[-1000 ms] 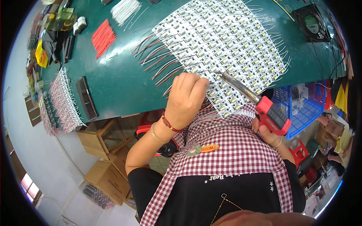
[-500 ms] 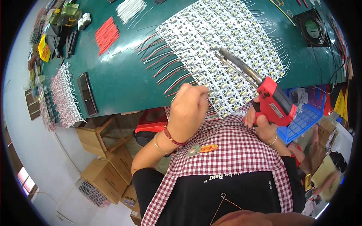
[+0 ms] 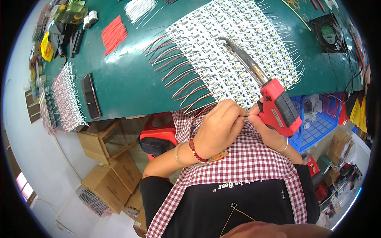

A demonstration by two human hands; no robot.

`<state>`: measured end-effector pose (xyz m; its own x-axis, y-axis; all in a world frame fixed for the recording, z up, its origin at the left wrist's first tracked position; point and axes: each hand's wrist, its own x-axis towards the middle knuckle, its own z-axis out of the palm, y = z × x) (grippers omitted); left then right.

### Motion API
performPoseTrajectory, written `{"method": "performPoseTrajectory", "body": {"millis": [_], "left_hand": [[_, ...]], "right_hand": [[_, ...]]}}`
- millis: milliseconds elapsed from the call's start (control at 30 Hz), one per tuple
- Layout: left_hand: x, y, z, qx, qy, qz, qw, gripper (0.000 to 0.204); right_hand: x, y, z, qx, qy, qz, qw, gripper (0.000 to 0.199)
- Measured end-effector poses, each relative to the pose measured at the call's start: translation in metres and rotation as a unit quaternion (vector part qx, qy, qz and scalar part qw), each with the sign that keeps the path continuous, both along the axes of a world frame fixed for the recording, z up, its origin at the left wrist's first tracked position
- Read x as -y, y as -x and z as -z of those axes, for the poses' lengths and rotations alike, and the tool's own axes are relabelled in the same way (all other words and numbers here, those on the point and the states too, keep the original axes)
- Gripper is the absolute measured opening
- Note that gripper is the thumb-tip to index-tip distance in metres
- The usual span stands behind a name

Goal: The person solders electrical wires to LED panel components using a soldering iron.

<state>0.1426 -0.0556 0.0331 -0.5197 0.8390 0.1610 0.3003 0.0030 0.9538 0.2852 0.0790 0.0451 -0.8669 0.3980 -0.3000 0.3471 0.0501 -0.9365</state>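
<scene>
A red and black soldering gun [image 3: 278,106] rests in my right hand [image 3: 270,131], its metal barrel reaching up and left over a sheet of small white circuit boards [image 3: 232,51]. My right thumb and forefinger also pinch together at the near edge of the sheet. There they meet the fingertips of my left hand [image 3: 222,126], which is closed in a pinch. Whatever lies between the fingertips is too small and covered to make out. Red and white wires [image 3: 184,81] stick out from the sheet's left side, and thin wires from its right side.
On the green table [image 3: 131,79] lie red wires [image 3: 114,35], white wires [image 3: 139,9], a dark phone [image 3: 91,96] and a bundle of wired pieces [image 3: 68,99]. A black fan [image 3: 328,33] stands at the right. A blue basket [image 3: 315,133] and a red stool [image 3: 158,123] sit below the table edge.
My left hand has moved right and nearer me, from the wires at the sheet's left side to meet my right fingertips. The soldering gun has shifted slightly left.
</scene>
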Motion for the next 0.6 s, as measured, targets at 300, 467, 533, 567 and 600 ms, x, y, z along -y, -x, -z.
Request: {"method": "performPoseTrajectory", "body": {"millis": [300,467,533,567,600], "left_hand": [[0.007,0.054,0.02,-0.315,0.03,-0.072,0.946,0.023],[0.003,0.062,0.036,-0.324,0.012,-0.045,0.945,0.026],[0.003,0.062,0.037,-0.326,0.009,-0.039,0.945,0.027],[0.004,0.063,0.039,-0.327,0.01,-0.029,0.944,0.024],[0.004,0.063,0.039,-0.329,0.01,-0.02,0.944,0.022]], "right_hand": [[-0.012,-0.011,-0.004,-0.017,0.088,0.044,0.995,0.042],[-0.015,-0.054,0.015,0.008,0.045,0.059,0.997,0.044],[-0.016,-0.064,0.017,0.024,0.042,0.056,0.997,0.045],[-0.016,-0.067,0.018,0.029,0.055,0.052,0.997,0.045],[-0.016,-0.071,0.018,0.035,0.068,0.048,0.996,0.044]]}}
